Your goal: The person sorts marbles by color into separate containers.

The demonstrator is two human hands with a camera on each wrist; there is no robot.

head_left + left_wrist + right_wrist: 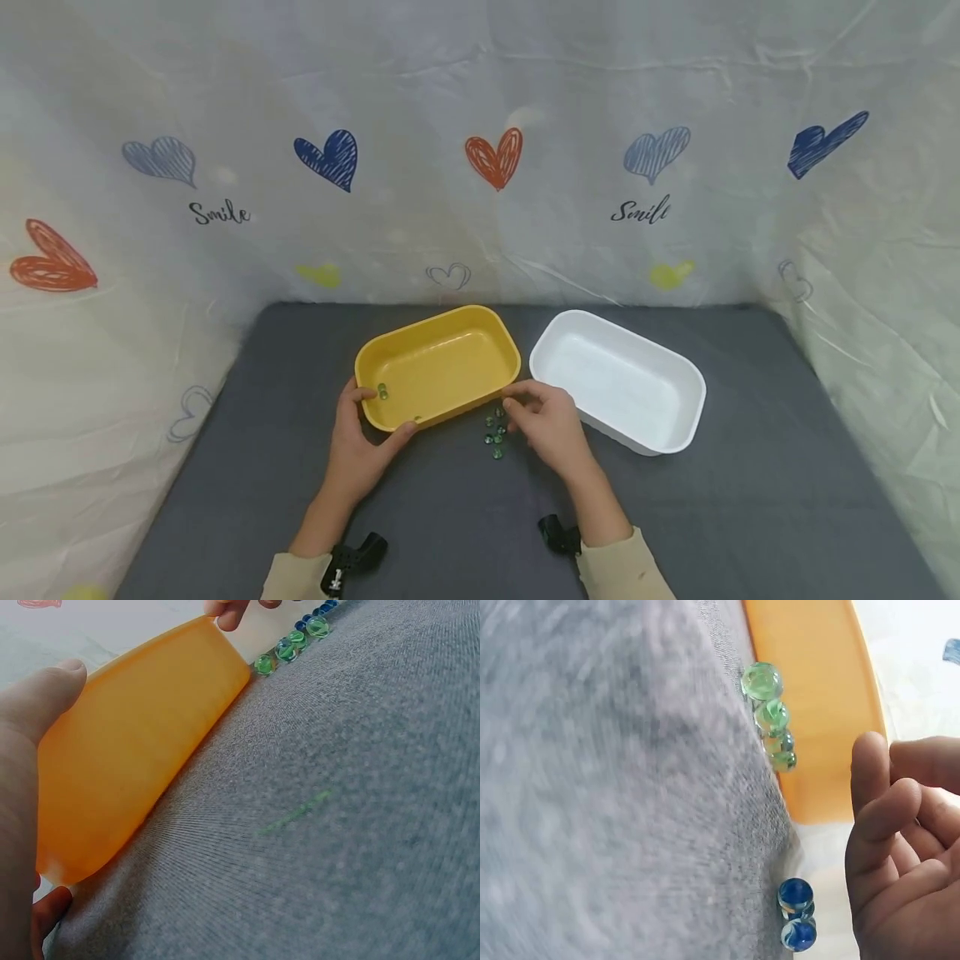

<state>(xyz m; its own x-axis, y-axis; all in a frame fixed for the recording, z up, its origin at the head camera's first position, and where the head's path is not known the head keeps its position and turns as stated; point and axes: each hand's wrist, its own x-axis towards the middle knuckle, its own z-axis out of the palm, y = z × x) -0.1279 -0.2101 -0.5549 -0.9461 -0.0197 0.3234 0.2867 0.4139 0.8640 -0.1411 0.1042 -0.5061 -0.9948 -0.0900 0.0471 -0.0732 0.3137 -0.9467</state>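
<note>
A yellow tray (442,367) holds a few green marbles (382,391) near its left end and front wall. At its front left corner my left hand (358,454) grips the tray, thumb over the front rim and fingers at the left end. My right hand (551,425) is at the front right corner, and its thumb and index finger pinch the tray's rim there; the other fingers are curled. Just below that corner, several green marbles (762,681) and blue marbles (796,893) lie on the grey cloth, beside the right fingers.
A white tray (686,367) stands to the right of the yellow one, close behind my right hand. Grey cloth (450,525) covers the table. A pale curtain (555,242) printed with hearts hangs along the back and sides.
</note>
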